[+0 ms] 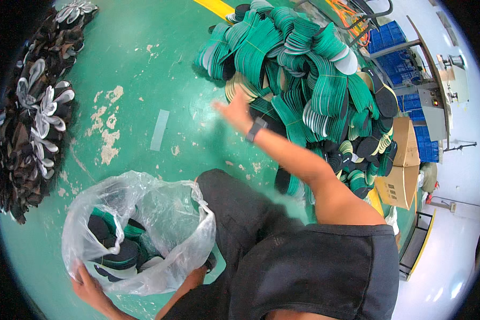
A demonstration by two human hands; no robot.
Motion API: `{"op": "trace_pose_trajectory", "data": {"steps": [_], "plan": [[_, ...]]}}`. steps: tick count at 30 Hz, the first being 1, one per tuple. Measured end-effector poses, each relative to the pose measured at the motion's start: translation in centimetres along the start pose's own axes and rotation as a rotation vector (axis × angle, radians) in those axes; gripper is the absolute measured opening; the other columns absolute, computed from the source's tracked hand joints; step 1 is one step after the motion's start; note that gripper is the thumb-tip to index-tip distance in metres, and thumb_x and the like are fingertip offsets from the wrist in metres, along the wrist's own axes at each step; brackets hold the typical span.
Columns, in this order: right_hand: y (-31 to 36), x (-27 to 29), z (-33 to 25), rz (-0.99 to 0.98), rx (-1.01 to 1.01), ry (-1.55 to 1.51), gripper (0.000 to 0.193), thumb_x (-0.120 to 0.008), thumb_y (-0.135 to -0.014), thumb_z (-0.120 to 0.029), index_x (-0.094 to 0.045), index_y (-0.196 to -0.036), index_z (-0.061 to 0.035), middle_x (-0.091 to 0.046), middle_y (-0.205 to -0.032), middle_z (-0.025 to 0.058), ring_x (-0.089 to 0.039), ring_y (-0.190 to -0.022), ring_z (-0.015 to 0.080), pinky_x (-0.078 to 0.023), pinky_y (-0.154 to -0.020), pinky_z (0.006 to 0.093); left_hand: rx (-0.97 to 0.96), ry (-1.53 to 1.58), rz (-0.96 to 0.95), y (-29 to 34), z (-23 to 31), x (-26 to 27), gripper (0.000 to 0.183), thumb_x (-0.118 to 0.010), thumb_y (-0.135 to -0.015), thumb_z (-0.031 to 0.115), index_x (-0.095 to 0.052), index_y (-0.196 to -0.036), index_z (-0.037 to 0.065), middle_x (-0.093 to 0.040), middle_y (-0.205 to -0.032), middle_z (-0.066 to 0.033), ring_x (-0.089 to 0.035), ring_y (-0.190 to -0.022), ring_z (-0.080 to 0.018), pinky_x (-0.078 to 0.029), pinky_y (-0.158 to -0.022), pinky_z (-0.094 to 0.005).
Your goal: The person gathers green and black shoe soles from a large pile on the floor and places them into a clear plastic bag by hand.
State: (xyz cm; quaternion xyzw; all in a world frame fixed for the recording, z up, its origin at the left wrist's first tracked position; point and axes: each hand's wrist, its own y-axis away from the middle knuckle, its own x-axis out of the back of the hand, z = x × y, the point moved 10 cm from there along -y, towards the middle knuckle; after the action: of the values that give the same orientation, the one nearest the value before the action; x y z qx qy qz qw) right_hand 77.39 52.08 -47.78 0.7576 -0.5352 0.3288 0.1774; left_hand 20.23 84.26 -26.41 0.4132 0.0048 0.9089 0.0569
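On the floor at lower left stands a clear plastic bag [192, 213], its mouth spread wide. Inside it lie several black and green shoe insoles [124, 253]. My left hand [88, 285] grips the bag's near left side, thumb and fingers on the plastic. My right hand [234, 113], with a dark watch [256, 128] on the wrist, is stretched forward beside a large heap of bundled insoles [256, 50]. Slightly blurred, it has its thumb and fingers apart and nothing visible in it. Pale cream insoles [242, 85] lie just beyond its fingers.
A long pile of dark and grey shoe-upper-like pieces [42, 117] runs along the left. Cardboard boxes [402, 160], blue crates [394, 53] and a metal-framed bench [429, 58] stand at right. A pale strip [159, 130] lies on the green floor. My bent knee [218, 186] rises beside the bag.
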Motion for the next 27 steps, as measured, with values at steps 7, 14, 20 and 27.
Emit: {"op": "trace_pose_trajectory", "data": {"steps": [7, 14, 20, 27], "plan": [[-16.7, 4.4, 7.9, 0.393, -0.693, 0.240, 0.138, -0.062, -0.054, -0.080, -0.008, -0.136, 0.0167, -0.029, -0.139, 0.0310, -0.031, -0.130, 0.0390, -0.022, -0.108, 0.0470, -0.082, -0.088, -0.072, 2.0, -0.3, -1.1, 0.032, -0.061, -0.084, 0.017, -0.059, -0.107, -0.005, -0.056, -0.088, -0.0083, -0.052, -0.084, -0.0209, -0.042, -0.080, -0.0306], [-20.0, 3.4, 15.1, 0.294, -0.819, 0.388, 0.149, -0.060, -0.049, -0.082, 0.008, -0.132, 0.0220, -0.005, -0.143, 0.0373, -0.018, -0.133, 0.0437, -0.016, -0.110, 0.0451, -0.394, -0.535, 0.204, 2.1, 7.1, -1.7, 0.056, -0.066, -0.070, 0.005, -0.047, -0.123, 0.002, -0.055, -0.097, -0.0131, -0.053, -0.092, -0.0269, -0.040, -0.087, -0.0351], [-19.0, 1.7, 10.1, 0.048, -0.012, 0.043, 0.101, -0.080, -0.054, -0.047, -0.034, -0.120, 0.0139, -0.046, -0.122, 0.0253, -0.047, -0.111, 0.0277, -0.037, -0.096, 0.0373, -0.236, -0.292, -0.007, 0.3, 4.8, -4.4, 0.023, -0.064, -0.082, 0.020, -0.063, -0.092, -0.001, -0.061, -0.071, -0.0099, -0.053, -0.062, -0.0152, -0.044, -0.061, -0.0306], [15.5, -7.8, -16.9, -0.994, 0.600, -0.034, 0.104, -0.075, -0.053, -0.035, -0.027, -0.137, 0.0025, -0.035, -0.137, 0.0268, -0.033, -0.128, 0.0393, -0.026, -0.107, 0.0438, 0.015, -0.124, 0.034, -1.0, -0.6, -2.0, 0.036, -0.051, -0.091, 0.026, -0.058, -0.110, -0.003, -0.061, -0.076, -0.0074, -0.052, -0.065, -0.0154, -0.041, -0.057, -0.0329]]}}
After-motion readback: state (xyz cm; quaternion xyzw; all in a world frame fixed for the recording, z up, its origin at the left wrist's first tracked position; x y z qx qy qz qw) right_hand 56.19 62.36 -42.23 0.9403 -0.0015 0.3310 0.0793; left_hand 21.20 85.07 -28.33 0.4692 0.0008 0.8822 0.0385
